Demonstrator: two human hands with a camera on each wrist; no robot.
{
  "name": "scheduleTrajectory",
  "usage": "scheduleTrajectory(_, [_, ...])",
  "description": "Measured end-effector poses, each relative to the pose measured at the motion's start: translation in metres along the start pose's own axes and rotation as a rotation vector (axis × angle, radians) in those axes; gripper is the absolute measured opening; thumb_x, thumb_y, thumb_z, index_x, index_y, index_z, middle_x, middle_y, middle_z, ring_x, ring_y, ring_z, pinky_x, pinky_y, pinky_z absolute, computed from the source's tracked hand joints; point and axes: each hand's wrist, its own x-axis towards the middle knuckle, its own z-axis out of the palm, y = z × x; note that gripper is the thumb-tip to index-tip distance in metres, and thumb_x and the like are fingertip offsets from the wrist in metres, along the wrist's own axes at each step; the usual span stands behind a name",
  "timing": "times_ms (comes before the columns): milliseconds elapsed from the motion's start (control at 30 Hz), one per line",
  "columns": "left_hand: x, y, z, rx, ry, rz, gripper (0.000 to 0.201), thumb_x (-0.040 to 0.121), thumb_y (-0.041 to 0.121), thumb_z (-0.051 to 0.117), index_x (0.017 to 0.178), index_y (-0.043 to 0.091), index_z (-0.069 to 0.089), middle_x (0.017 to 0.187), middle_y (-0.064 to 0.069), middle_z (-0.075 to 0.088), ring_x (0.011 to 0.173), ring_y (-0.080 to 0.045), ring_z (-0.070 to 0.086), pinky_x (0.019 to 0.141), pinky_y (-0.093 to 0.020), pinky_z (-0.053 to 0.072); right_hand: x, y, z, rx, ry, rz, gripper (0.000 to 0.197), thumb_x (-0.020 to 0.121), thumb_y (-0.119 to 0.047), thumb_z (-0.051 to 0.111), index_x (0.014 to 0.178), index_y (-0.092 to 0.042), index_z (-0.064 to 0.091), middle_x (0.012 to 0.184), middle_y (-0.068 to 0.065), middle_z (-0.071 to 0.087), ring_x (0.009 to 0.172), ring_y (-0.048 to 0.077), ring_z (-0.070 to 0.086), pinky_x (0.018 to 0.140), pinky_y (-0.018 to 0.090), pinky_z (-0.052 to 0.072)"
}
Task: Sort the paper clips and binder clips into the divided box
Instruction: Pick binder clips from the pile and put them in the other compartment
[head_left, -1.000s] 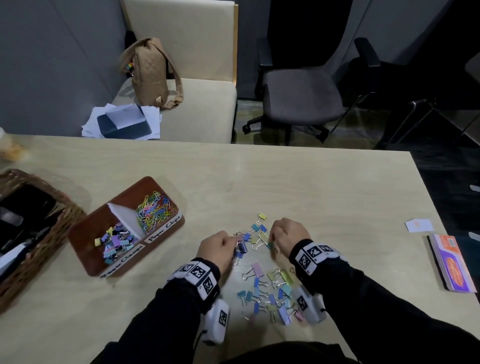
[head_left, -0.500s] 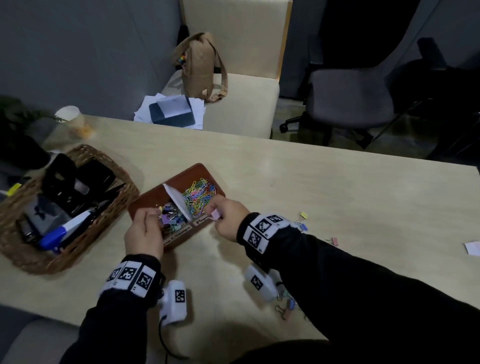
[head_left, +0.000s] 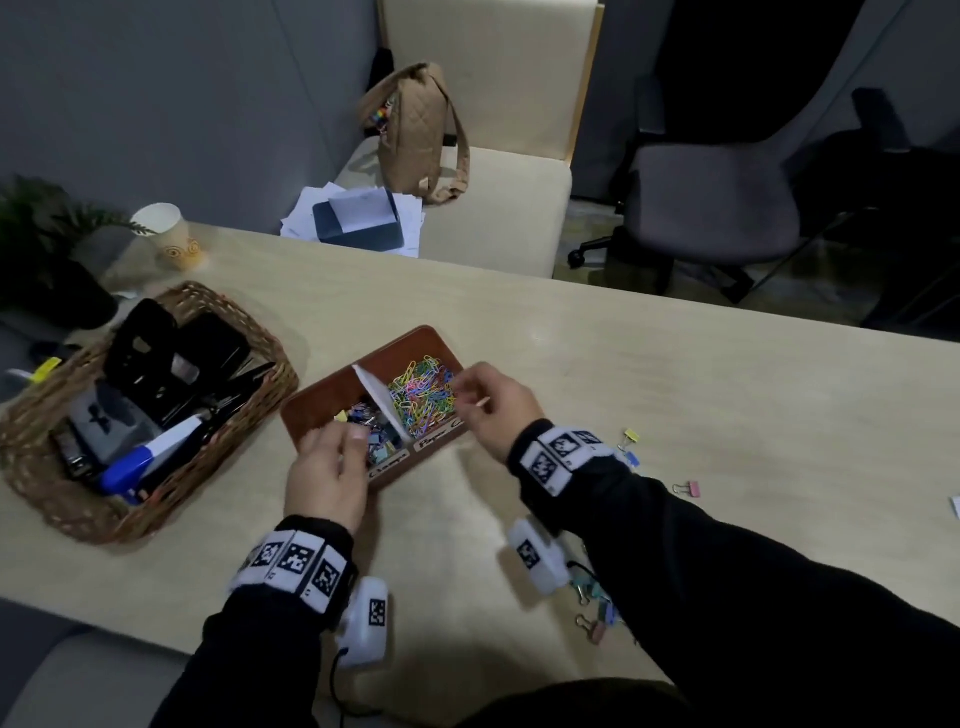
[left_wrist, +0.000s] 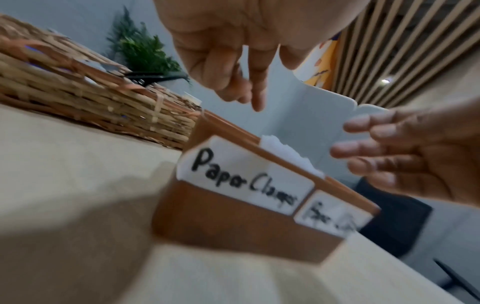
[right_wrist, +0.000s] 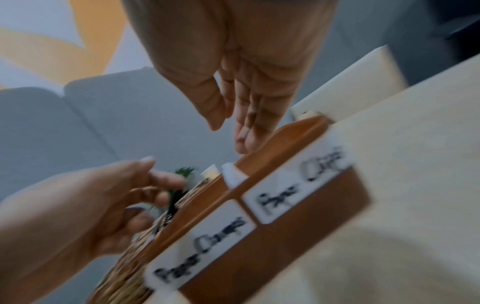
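The brown divided box (head_left: 311, 408) stands on the table with a white paper divider (head_left: 376, 400). Coloured paper clips (head_left: 421, 395) fill its right compartment and binder clips (head_left: 371, 423) lie in its left one. My left hand (head_left: 348, 439) hovers over the binder-clip side, fingers loose and empty. My right hand (head_left: 467, 397) hangs over the paper-clip side, fingers straight, holding nothing. In the left wrist view my left hand (left_wrist: 249, 88) points down above the box (left_wrist: 233, 230). The right wrist view shows my right hand (right_wrist: 230, 133) just above the box (right_wrist: 298, 226). Loose binder clips (head_left: 597, 616) lie under my right forearm.
A wicker basket (head_left: 249, 332) of stationery stands just left of the box. A paper cup (head_left: 166, 234) and a plant (head_left: 41, 234) are at the far left. Two stray binder clips (head_left: 688, 488) lie to the right. Chairs and a tan bag (head_left: 415, 130) stand beyond the table.
Both hands left the clip pile and moved left to the box. Half a second ago they held clips over it; now the fingers have spread and are empty.
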Motion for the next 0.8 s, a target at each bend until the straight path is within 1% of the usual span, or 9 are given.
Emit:
scheduleTrajectory(67, [-0.008, 0.008, 0.020, 0.035, -0.125, 0.047, 0.013, 0.090, 0.026, 0.057, 0.082, 0.023, 0.066, 0.088, -0.004, 0.065, 0.076, -0.022, 0.057, 0.071, -0.027, 0.043, -0.006, 0.027, -0.031, -0.126, 0.065, 0.057, 0.021, 0.084, -0.007, 0.057, 0.092, -0.025, 0.063, 0.082, -0.004, 0.065, 0.070, 0.018, 0.059, 0.069, 0.029, 0.051])
scheduleTrajectory(167, [-0.021, 0.025, 0.049, 0.066, -0.293, 0.103, 0.018, 0.086, 0.023, 0.063, 0.070, 0.030, 0.058, 0.078, 0.005, 0.063, 0.069, -0.017, 0.059, 0.071, -0.030, 0.050, -0.018, 0.067, -0.078, -0.322, 0.074, 0.159, 0.023, 0.083, -0.004, 0.054, 0.084, -0.026, 0.061, 0.078, -0.009, 0.063, 0.067, 0.014, 0.057, 0.066, 0.023, 0.046])
scheduleTrajectory(267, [-0.031, 0.045, 0.074, 0.061, -0.446, 0.157, 0.014, 0.083, 0.023, 0.063, 0.071, 0.029, 0.059, 0.076, 0.008, 0.061, 0.065, -0.013, 0.058, 0.070, -0.031, 0.052, -0.029, 0.094, -0.110, -0.552, -0.008, 0.238, 0.027, 0.081, 0.001, 0.054, 0.090, -0.022, 0.063, 0.091, -0.006, 0.061, 0.081, 0.018, 0.059, 0.070, 0.022, 0.043])
scheduleTrajectory(333, [-0.039, 0.059, 0.090, 0.097, -0.524, 0.201, 0.008, 0.082, 0.025, 0.063, 0.075, 0.029, 0.061, 0.081, 0.009, 0.060, 0.069, -0.010, 0.058, 0.073, -0.029, 0.051, -0.037, 0.105, -0.123, -0.665, -0.086, 0.238, 0.022, 0.083, -0.003, 0.056, 0.097, -0.019, 0.063, 0.100, -0.001, 0.059, 0.090, 0.021, 0.058, 0.075, 0.025, 0.044])
scheduleTrajectory(433, [-0.048, 0.076, 0.109, 0.146, -0.613, 0.251, 0.002, 0.084, 0.027, 0.062, 0.085, 0.028, 0.063, 0.089, 0.011, 0.057, 0.078, -0.008, 0.057, 0.077, -0.024, 0.049, -0.048, 0.114, -0.131, -0.710, -0.185, 0.206, 0.020, 0.087, -0.009, 0.055, 0.102, -0.019, 0.063, 0.106, 0.000, 0.057, 0.094, 0.021, 0.058, 0.074, 0.022, 0.040])
scheduleTrajectory(533, [-0.058, 0.090, 0.128, 0.187, -0.711, 0.325, 0.009, 0.087, 0.026, 0.059, 0.094, 0.026, 0.064, 0.098, 0.007, 0.056, 0.087, -0.012, 0.057, 0.082, -0.026, 0.049, -0.057, 0.122, -0.133, -0.728, -0.252, 0.140, 0.028, 0.084, -0.006, 0.057, 0.108, -0.019, 0.063, 0.112, 0.000, 0.055, 0.101, 0.022, 0.057, 0.079, 0.025, 0.046])
scheduleTrajectory(633, [-0.075, 0.103, 0.144, 0.288, -0.837, 0.442, 0.019, 0.088, 0.029, 0.057, 0.106, 0.024, 0.062, 0.108, 0.005, 0.054, 0.096, -0.015, 0.056, 0.084, -0.025, 0.046, -0.062, 0.130, -0.131, -0.759, -0.311, 0.139, 0.043, 0.075, -0.001, 0.060, 0.111, -0.023, 0.060, 0.117, -0.002, 0.052, 0.105, 0.021, 0.055, 0.085, 0.032, 0.051])
scheduleTrajectory(733, [-0.089, 0.107, 0.160, 0.337, -0.923, 0.498, 0.032, 0.087, 0.032, 0.059, 0.119, 0.026, 0.055, 0.119, 0.004, 0.048, 0.106, -0.017, 0.054, 0.088, -0.028, 0.046, -0.065, 0.138, -0.131, -0.788, -0.342, 0.124, 0.050, 0.069, -0.002, 0.065, 0.112, -0.026, 0.058, 0.117, -0.006, 0.049, 0.104, 0.019, 0.055, 0.082, 0.033, 0.053])
scheduleTrajectory(800, [-0.093, 0.105, 0.169, 0.354, -0.959, 0.518, 0.041, 0.087, 0.033, 0.060, 0.126, 0.029, 0.050, 0.125, 0.004, 0.043, 0.110, -0.018, 0.053, 0.090, -0.031, 0.047, -0.066, 0.144, -0.132, -0.831, -0.372, 0.109, 0.054, 0.067, -0.004, 0.069, 0.115, -0.025, 0.056, 0.118, -0.004, 0.047, 0.104, 0.020, 0.054, 0.079, 0.033, 0.053])
